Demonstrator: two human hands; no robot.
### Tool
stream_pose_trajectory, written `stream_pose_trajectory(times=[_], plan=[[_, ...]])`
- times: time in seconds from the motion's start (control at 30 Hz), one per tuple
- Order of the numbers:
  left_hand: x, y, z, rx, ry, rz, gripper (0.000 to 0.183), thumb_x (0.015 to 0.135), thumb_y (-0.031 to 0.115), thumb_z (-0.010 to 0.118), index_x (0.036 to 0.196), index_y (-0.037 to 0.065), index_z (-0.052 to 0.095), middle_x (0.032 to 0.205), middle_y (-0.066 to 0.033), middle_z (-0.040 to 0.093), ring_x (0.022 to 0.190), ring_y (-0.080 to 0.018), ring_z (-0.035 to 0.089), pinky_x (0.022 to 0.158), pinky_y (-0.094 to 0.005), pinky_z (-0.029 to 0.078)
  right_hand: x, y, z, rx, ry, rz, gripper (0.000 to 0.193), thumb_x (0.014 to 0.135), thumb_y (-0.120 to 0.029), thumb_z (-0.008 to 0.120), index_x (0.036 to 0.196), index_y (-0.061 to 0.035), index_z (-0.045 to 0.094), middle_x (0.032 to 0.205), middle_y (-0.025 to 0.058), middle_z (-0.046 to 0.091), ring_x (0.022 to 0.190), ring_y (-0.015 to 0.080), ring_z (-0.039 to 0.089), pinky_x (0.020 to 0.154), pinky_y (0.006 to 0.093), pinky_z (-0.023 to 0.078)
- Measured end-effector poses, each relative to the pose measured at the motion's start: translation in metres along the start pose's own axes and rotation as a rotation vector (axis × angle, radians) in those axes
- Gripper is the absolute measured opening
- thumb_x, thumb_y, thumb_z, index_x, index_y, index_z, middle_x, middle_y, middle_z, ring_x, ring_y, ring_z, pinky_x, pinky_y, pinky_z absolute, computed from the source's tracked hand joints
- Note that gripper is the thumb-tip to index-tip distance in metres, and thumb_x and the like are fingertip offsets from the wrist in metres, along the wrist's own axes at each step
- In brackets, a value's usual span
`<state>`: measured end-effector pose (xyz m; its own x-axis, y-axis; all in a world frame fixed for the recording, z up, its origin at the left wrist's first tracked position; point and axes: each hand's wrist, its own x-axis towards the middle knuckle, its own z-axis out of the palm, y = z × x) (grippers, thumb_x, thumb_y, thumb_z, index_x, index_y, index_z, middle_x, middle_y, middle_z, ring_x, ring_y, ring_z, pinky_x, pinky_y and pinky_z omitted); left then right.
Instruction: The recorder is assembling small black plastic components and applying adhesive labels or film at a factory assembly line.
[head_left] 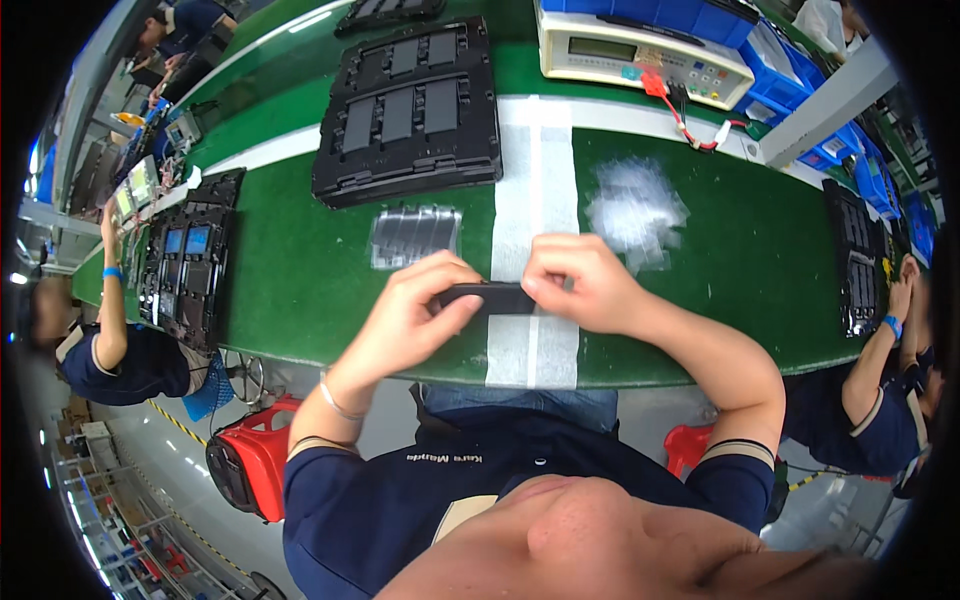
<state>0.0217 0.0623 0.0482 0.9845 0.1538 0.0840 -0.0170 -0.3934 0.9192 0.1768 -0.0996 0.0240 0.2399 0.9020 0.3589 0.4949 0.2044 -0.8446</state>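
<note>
Over a white strip (517,350) on the green table, I hold a slim black bar-shaped piece (505,298) level between both hands. My left hand (420,305) grips its left end, thumb along the near side. My right hand (580,282) pinches the right end with bent fingers. Just beyond my left hand lies a flat set of clear-edged dark strips (415,237). Past my right hand is a loose pile of clear film pieces (637,208). What the piece's underside looks like is hidden.
Stacked black trays (405,115) with grey rectangular pieces stand at the far left. A meter (645,62) with red and black leads sits at the far right, near blue bins (785,75). Other trays (185,260) lie further left, where a co-worker sits; another person is at right.
</note>
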Motion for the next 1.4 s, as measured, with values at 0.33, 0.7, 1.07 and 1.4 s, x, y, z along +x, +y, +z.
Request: stream_pose_trajectory(times=[0.33,0.7,1.07,1.4], plan=[[0.140,-0.048,-0.150,0.822,0.637,0.312,0.017,0.082,0.009,0.061,0.096,0.002,0.066,0.090,-0.0119,0.062,0.076,-0.0260,0.062,0.070,-0.0320,0.048,-0.015,0.015,0.020,-0.217,0.022,-0.306,0.009,0.075,-0.009,0.063,0.082,-0.0046,0.059,0.075,0.0073,0.055,0.067,0.0227,0.057,0.059,0.0340,0.047],[0.193,-0.113,-0.181,1.276,0.252,0.067,0.027,0.084,0.013,0.056,0.110,0.007,0.062,0.107,-0.0113,0.058,0.101,-0.0302,0.055,0.089,-0.0378,0.043,-0.020,0.018,0.023,-0.263,-0.104,-0.438,0.011,0.070,-0.009,0.065,0.079,-0.0072,0.059,0.075,0.0035,0.054,0.066,0.0207,0.054,0.057,0.0317,0.045],[0.298,0.021,-0.135,0.120,0.405,0.028,0.051,0.086,0.047,0.054,0.099,-0.002,0.061,0.075,-0.0050,0.056,0.067,-0.0113,0.056,0.063,-0.0233,0.047,-0.022,0.024,0.029,-0.248,-0.090,-0.449,0.009,0.072,-0.010,0.064,0.075,-0.0069,0.057,0.071,0.0053,0.051,0.064,0.0228,0.055,0.058,0.0343,0.047],[0.383,0.085,-0.070,0.789,0.292,0.034,0.049,0.075,0.049,0.062,0.068,0.001,0.064,0.059,-0.0047,0.055,0.046,-0.0128,0.046,0.042,-0.0282,0.032,-0.025,0.024,0.031,-0.257,-0.087,-0.504,0.009,0.070,-0.011,0.063,0.072,-0.0060,0.056,0.070,0.0064,0.051,0.065,0.0249,0.056,0.059,0.0363,0.048]])
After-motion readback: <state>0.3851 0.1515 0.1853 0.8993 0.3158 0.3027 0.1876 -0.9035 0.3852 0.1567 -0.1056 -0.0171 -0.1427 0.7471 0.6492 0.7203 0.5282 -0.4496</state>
